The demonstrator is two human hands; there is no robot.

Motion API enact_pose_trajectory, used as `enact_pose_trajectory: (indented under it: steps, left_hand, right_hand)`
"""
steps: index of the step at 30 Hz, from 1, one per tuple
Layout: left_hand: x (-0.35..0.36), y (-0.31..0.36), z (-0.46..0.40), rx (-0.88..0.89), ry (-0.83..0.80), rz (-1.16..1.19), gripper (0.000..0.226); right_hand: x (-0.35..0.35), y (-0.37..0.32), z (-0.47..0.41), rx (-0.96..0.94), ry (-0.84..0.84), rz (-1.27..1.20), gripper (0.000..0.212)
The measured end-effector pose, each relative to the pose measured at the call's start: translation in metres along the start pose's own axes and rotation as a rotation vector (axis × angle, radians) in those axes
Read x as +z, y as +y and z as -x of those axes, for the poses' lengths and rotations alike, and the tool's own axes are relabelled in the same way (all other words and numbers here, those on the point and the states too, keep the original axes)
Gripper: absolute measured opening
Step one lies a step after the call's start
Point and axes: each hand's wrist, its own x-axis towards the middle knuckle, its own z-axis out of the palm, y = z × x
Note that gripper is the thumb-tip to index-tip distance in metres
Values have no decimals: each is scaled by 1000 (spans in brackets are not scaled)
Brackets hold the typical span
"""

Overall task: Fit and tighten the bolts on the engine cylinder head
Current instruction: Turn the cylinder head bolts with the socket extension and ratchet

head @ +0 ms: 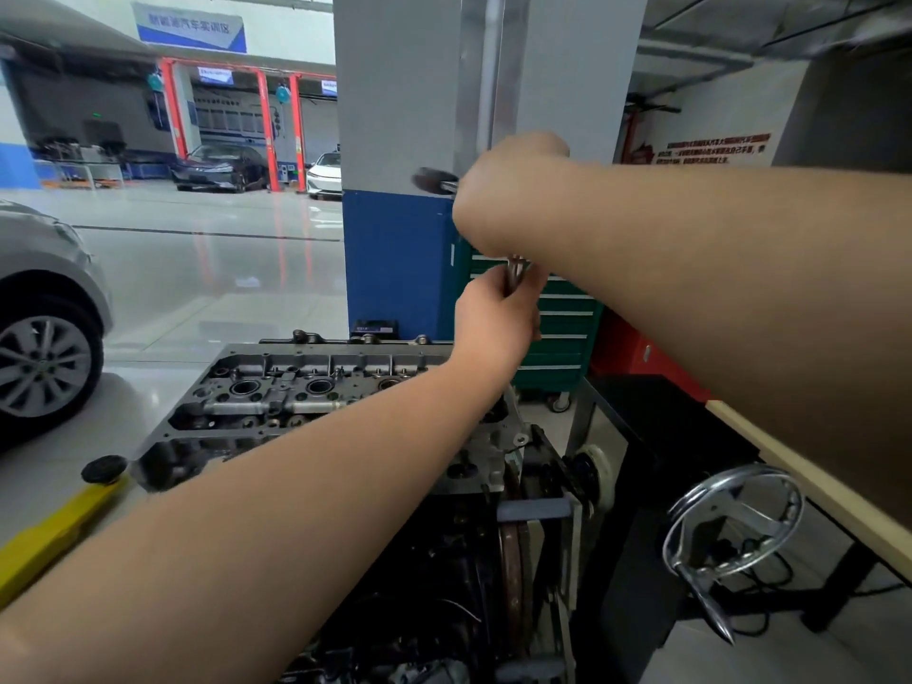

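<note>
The engine cylinder head (276,387) sits on a stand below me, its grey top face with round bores showing. Both hands are raised above its right end. My right hand (503,199) grips the handle of a wrench (434,181), whose dark end sticks out blurred to the left. Just below it, my left hand (498,320) grips the metal shaft (515,271) that runs down from the wrench. The shaft's lower end and any bolt are hidden behind my left hand and forearm.
A blue and grey pillar (395,239) stands right behind the hands, with a green tool cabinet (567,333) beside it. A metal handwheel (735,520) on the stand is at the lower right, a yellow lift arm (54,530) at the lower left, a silver car (44,328) at the left.
</note>
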Motion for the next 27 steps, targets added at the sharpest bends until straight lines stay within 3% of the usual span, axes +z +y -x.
enact_pose_trajectory:
  steps: [3, 6, 9, 12, 14, 16, 20, 23, 25, 27]
  left_hand:
    - [12, 5, 1, -89, 28, 39, 37]
    - [8, 10, -4, -114, -6, 93, 33]
    - [-4, 9, -8, -145, -92, 191, 25]
    - [-13, 5, -12, -146, -217, 220, 34]
    - [-13, 5, -10, -115, -249, 165, 32]
    - [-6, 4, -5, -92, -223, 126, 30]
    - [5, -7, 2, -87, -69, 41, 33]
    - [0, -6, -1, -71, -50, -81, 43]
    - [-5, 1, -4, -166, -118, 32, 37]
    - [-10, 3, -8, -226, -191, 112, 33]
  right_hand:
    - [4, 3, -4, 63, -29, -49, 19]
    - [19, 10, -10, 47, 161, -184, 21]
    - [35, 15, -2, -133, 355, -534, 40]
    - [51, 15, 16, -337, 504, -701, 39]
    - [60, 13, 23, -258, 577, -686, 37]
    - [61, 6, 22, -64, 583, -647, 38]
    - [38, -13, 1, 196, 412, -416, 31]
    - [28, -22, -6, 211, 337, -327, 30]
    - [30, -21, -8, 160, 446, -367, 28]
    - [39, -13, -2, 41, 573, -562, 43]
